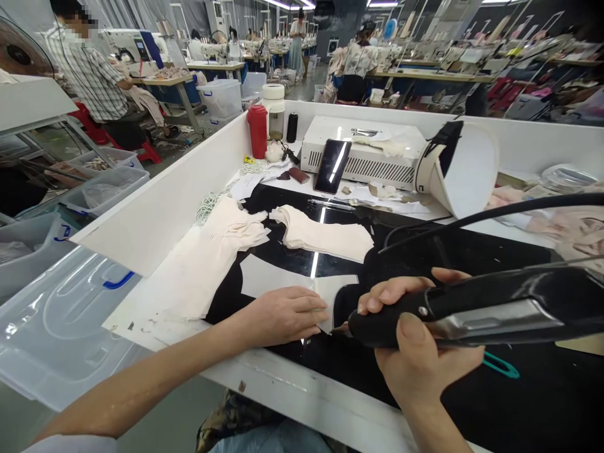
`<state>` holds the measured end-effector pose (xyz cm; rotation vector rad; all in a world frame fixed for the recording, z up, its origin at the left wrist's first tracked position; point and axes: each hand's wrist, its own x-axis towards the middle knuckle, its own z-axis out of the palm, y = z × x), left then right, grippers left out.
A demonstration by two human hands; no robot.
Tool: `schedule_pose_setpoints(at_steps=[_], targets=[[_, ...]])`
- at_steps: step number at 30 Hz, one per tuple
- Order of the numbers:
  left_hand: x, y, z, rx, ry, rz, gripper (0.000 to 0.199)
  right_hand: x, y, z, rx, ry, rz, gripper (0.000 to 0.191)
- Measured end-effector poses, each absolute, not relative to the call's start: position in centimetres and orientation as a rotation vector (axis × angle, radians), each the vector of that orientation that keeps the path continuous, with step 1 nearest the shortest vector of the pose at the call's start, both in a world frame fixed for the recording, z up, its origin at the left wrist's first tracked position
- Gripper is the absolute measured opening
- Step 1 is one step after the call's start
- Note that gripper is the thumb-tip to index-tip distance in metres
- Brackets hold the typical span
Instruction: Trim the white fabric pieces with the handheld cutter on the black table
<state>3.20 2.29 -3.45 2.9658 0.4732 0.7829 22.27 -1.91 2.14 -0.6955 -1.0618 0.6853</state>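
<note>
Black tabletop point(528, 409), two hands point(280, 311) point(419, 371), one handheld tool point(495, 314)

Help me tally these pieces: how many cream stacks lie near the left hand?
2: a long stack by the left white wall, a shorter stack beyond the left hand.

Low white boards point(160, 217) are rising along the left and far edges of the tabletop point(292, 371). Beyond the far edge, work tables point(214, 65) are standing in rows. Grey curtains point(127, 14) are hanging at the far left, ceiling lights point(383, 4) are shining, and a grey floor point(182, 142) is showing past the left edge.
</note>
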Motion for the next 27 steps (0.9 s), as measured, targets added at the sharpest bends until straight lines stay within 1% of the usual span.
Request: schedule_pose_setpoints(at_steps=[5,8,11,15,22,27], targets=[[2.7,1.7,-3.1,2.923,0.388,0.713,0.023,23.1,-3.1,2.6,-0.684,-1.105,0.739,0.044],[2.1,0.9,-2.2,2.872,0.310,0.650,0.021,24.1,-2.8,3.5,-0.668,-1.096,0.678,0.046],[1.7,0.3,-1.1,2.779,0.287,0.585,0.019,25.4,-1.6,4.3,-0.708,-1.005,0.575,0.043],[2.5,0.2,-0.5,2.776,0.351,0.612,0.017,26.7,0.0,4.0,-0.746,-0.955,0.533,0.043],[6.2,1.0,-1.9,2.900,0.441,0.630,0.020,26.9,0.0,2.3,-0.723,-1.026,0.561,0.043],[7.6,1.6,-3.1,2.973,0.453,0.612,0.027,26.9,-0.2,2.1,-0.727,-1.034,0.566,0.042]])
